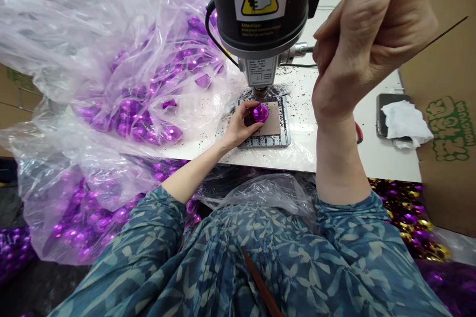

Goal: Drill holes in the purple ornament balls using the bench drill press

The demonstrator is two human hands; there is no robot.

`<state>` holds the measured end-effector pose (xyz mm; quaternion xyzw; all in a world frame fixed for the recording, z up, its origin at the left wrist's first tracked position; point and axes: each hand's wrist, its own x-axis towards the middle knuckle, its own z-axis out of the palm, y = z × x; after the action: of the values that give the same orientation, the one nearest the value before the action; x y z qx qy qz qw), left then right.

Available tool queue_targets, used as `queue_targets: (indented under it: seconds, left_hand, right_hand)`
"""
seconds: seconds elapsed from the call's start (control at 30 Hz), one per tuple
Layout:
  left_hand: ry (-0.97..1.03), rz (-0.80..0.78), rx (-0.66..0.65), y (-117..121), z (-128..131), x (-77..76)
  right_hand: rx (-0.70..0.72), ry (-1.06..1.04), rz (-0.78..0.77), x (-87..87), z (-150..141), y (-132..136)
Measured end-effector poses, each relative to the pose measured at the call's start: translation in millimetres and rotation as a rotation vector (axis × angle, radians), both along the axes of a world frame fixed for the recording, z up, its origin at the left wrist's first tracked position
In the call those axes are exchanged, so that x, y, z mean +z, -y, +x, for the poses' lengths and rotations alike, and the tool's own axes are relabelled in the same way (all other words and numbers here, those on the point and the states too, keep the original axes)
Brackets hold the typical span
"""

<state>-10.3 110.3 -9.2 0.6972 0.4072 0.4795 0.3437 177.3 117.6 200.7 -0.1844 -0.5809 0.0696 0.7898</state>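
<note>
Nearest, I see the person's raised right hand (pixel 357 54) closed around the lever (pixel 307 49) of a drill press (pixel 260 25); below the bench (pixel 301 124), clear plastic (pixel 33 168) covers purple baubles (pixel 82 228) at left, and gold-and-purple baubles (pixel 409 218) lie at right; on top, the left hand (pixel 240 126) pinches one purple bauble (pixel 260 113) over a brown board (pixel 274 119); beyond, a clear bag (pixel 74 25) holds many more.

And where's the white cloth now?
Head view, right side: the white cloth lies partly over a dark flat object on the table, beside the cardboard box.
</note>
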Motion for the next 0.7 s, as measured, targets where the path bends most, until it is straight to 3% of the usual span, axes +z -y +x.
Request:
queue_targets:
  seconds: [0.3, 0.7]
  left_hand:
    - [0.077, -0.031, 0.018, 5, 9, -4.7]
    - [0.099, -0.047, 0.020, 7, 11, -9.6]
  right_hand:
    - [-0.040, 0.029, -0.007, -2.9, 2, 6]
    - [-0.027, -0.099, 0.032, -25.6, -4, -1]
